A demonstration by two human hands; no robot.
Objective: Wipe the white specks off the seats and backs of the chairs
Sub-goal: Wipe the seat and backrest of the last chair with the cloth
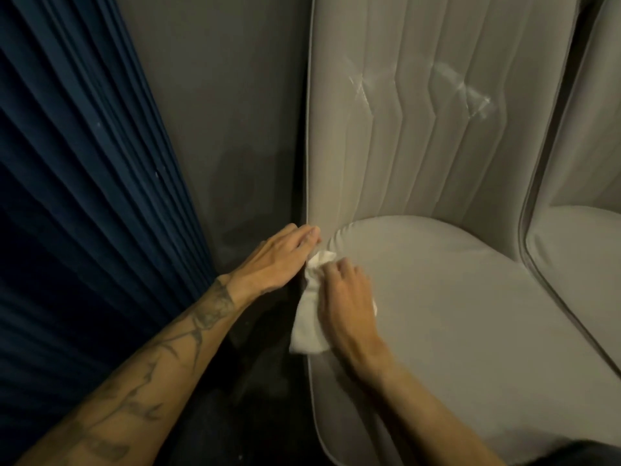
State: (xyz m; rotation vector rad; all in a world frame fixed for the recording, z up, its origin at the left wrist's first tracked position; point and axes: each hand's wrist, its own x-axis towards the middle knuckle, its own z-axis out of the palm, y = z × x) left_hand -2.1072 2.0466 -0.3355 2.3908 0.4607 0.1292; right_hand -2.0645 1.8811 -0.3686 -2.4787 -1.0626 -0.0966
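Note:
A grey padded chair fills the right half of the head view, with a rounded seat [453, 297] and a ribbed back [420, 129]. White smears [470, 92] show on the back, high up. My right hand [346, 297] presses a white cloth [309, 324] against the seat's left rear corner. My left hand [279, 257] lies flat, fingers together, against the left edge of the chair back where it meets the seat. It holds nothing.
A dark blue pleated curtain [84, 196] hangs at the left. A grey wall [218, 129] stands between the curtain and the chair. A second grey chair [578, 250] adjoins at the right. The floor gap beside the chair is dark.

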